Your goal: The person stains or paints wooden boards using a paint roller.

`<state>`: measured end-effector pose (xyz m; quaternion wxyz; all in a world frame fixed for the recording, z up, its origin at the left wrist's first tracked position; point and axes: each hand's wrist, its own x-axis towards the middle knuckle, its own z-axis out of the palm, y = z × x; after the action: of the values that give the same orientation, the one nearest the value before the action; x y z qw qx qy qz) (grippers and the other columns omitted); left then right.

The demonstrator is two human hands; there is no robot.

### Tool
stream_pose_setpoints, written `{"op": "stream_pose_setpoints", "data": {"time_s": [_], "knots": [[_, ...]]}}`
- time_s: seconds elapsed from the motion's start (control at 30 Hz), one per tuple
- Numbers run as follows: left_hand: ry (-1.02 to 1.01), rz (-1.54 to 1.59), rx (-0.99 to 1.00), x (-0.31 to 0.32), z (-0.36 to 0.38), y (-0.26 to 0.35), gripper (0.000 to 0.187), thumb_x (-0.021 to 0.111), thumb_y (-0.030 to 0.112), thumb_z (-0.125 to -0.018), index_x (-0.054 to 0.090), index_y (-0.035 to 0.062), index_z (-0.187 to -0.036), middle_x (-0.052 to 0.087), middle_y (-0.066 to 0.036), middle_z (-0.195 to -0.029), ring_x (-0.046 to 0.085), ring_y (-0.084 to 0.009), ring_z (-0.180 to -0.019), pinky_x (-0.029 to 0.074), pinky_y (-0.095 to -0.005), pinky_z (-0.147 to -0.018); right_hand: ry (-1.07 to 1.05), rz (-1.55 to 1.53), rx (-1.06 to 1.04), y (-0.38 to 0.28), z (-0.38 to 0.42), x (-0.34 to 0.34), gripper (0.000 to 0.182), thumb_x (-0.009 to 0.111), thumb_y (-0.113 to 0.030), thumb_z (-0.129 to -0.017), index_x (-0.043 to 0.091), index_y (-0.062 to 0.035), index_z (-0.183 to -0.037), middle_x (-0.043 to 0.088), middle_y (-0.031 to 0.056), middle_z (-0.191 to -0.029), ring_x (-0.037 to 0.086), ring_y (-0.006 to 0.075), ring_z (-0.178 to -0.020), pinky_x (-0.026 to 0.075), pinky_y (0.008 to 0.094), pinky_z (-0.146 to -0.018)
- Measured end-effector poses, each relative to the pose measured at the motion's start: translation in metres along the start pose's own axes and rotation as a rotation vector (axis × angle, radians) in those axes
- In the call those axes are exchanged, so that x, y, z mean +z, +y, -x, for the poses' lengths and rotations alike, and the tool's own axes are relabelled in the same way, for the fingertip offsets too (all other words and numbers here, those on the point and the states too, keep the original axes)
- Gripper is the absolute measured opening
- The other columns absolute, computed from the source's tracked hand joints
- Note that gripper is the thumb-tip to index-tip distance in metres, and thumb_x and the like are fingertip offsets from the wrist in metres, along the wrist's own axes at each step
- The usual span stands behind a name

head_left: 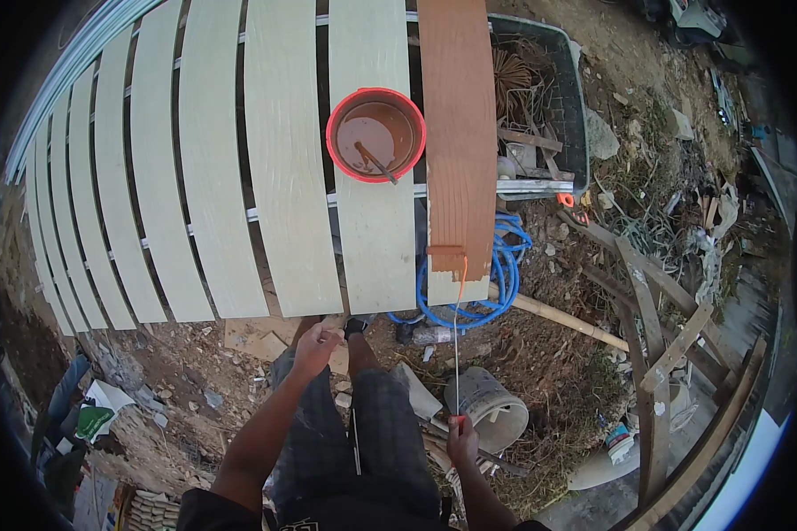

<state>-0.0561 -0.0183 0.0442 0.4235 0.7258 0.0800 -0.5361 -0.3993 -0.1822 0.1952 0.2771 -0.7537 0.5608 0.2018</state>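
My right hand is closed around the red handle of a long-shafted paint roller. The roller head rests on the near part of a board coated mostly in brown paint, with a pale strip showing at its near end. My left hand hovers by the near ends of the boards, its fingers curled in and nothing visible in them. A red-rimmed bucket of brown paint stands on the neighbouring pale board, with a paint-smeared stick leaning inside.
Several pale boards lie side by side on metal rails. A blue hose coils below the painted board. At right are a dark tub of scraps and a wooden frame. A dirty bucket lies near my right hand.
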Motion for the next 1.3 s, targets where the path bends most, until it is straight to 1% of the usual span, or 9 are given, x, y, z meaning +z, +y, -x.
{"op": "stream_pose_setpoints", "data": {"time_s": [0.1, 0.2, 0.33, 0.43, 0.6, 0.67, 0.9, 1.0, 1.3], "knots": [[-0.016, 0.007, -0.033, -0.007, 0.0, -0.012, 0.046, 0.069, 0.033, -0.084, 0.06, -0.0037, -0.111, 0.067, -0.008, -0.081, 0.064, -0.0149, -0.074, 0.049, -0.0292, -0.068, -0.079, -0.014, 0.075, -0.034, -0.035, -0.013, 0.035, 0.052, -0.036, -0.096, 0.057, -0.0027, -0.107, 0.063, 0.0241, -0.081, 0.06, 0.0472, -0.076, 0.045, 0.0519, -0.064], [-0.009, -0.015, -0.022, -0.016, -0.001, -0.007, 0.046, 0.068, 0.032, -0.084, 0.06, -0.0036, -0.111, 0.066, -0.007, -0.079, 0.063, -0.0147, -0.073, 0.049, -0.029, -0.068, 0.059, -0.012, -0.017, -0.088, -0.109, -0.019, 0.041, 0.051, -0.039, -0.096, 0.057, -0.0032, -0.115, 0.064, 0.0249, -0.086, 0.061, 0.0465, -0.08, 0.047, 0.0529, -0.069], [0.001, -0.061, -0.031, -0.032, 0.001, 0.005, 0.045, 0.068, 0.031, -0.085, 0.06, -0.0038, -0.112, 0.066, -0.007, -0.079, 0.062, -0.0143, -0.071, 0.049, -0.0287, -0.068, 0.117, -0.024, -0.116, -0.161, -0.204, -0.04, 0.038, 0.052, -0.038, -0.096, 0.058, -0.0006, -0.098, 0.063, 0.0256, -0.081, 0.06, 0.0468, -0.077, 0.046, 0.0518, -0.066], [0.012, -0.077, -0.025, -0.041, -0.005, 0.003, 0.046, 0.068, 0.03, -0.085, 0.059, -0.0046, -0.114, 0.067, -0.007, -0.08, 0.062, -0.0134, -0.071, 0.049, -0.0282, -0.069, 0.069, -0.069, -0.119, -0.189, -0.218, -0.058, 0.039, 0.052, -0.039, -0.096, 0.059, -0.0006, -0.097, 0.063, 0.0251, -0.08, 0.06, 0.0464, -0.076, 0.045, 0.0509, -0.066], [0.018, -0.094, -0.003, -0.039, -0.009, 0.006, 0.049, 0.068, 0.032, -0.087, 0.059, -0.0056, -0.116, 0.068, -0.008, -0.084, 0.062, -0.0126, -0.073, 0.05, -0.0276, -0.069, 0.031, -0.064, -0.035, -0.135, -0.138, -0.047, 0.04, 0.051, -0.04, -0.096, 0.059, -0.0017, -0.099, 0.063, 0.0252, -0.082, 0.061, 0.0461, -0.078, 0.045, 0.0517, -0.068], [0.014, -0.088, -0.02, -0.03, -0.008, 0.012, 0.049, 0.068, 0.033, -0.087, 0.059, -0.0053, -0.116, 0.068, -0.008, -0.084, 0.062, -0.0126, -0.073, 0.05, -0.0276, -0.069, 0.069, -0.034, -0.02, -0.072, -0.094, -0.022, 0.039, 0.051, -0.04, -0.096, 0.058, -0.0024, -0.101, 0.064, 0.0247, -0.082, 0.061, 0.0458, -0.079, 0.046, 0.0519, -0.069], [-0.096, -0.165, 0.013, 0.018, -0.009, -0.001, 0.05, 0.068, 0.036, -0.085, 0.06, -0.0043, -0.115, 0.067, -0.009, -0.082, 0.063, -0.0143, -0.075, 0.05, -0.0289, -0.07, -0.198, -0.014, 0.226, 0.037, 0.058, -0.018, 0.037, 0.052, -0.038, -0.096, 0.058, -0.0042, -0.109, 0.064, 0.0238, -0.084, 0.061, 0.0443, -0.08, 0.046, 0.0502, -0.068], [-0.129, -0.205, 0.058, 0.041, -0.005, -0.003, 0.053, 0.068, 0.038, -0.084, 0.06, -0.0047, -0.115, 0.066, -0.009, -0.081, 0.064, -0.015, -0.076, 0.05, -0.0295, -0.07, -0.133, -0.041, 0.194, 0.056, 0.07, -0.001, 0.041, 0.055, -0.038, -0.094, 0.057, -0.0016, -0.112, 0.064, 0.0265, -0.085, 0.062, 0.0461, -0.081, 0.047, 0.0522, -0.069], [-0.156, -0.266, 0.081, 0.07, 0.0, 0.009, 0.056, 0.068, 0.04, -0.084, 0.06, -0.0058, -0.116, 0.066, -0.01, -0.08, 0.065, -0.0154, -0.076, 0.051, -0.0294, -0.071, -0.023, -0.1, 0.063, -0.02, -0.041, 0.025, 0.046, 0.053, -0.037, -0.095, 0.053, -0.0033, -0.125, 0.066, 0.0264, -0.093, 0.063, 0.0451, -0.085, 0.05, 0.0511, -0.071]]}}
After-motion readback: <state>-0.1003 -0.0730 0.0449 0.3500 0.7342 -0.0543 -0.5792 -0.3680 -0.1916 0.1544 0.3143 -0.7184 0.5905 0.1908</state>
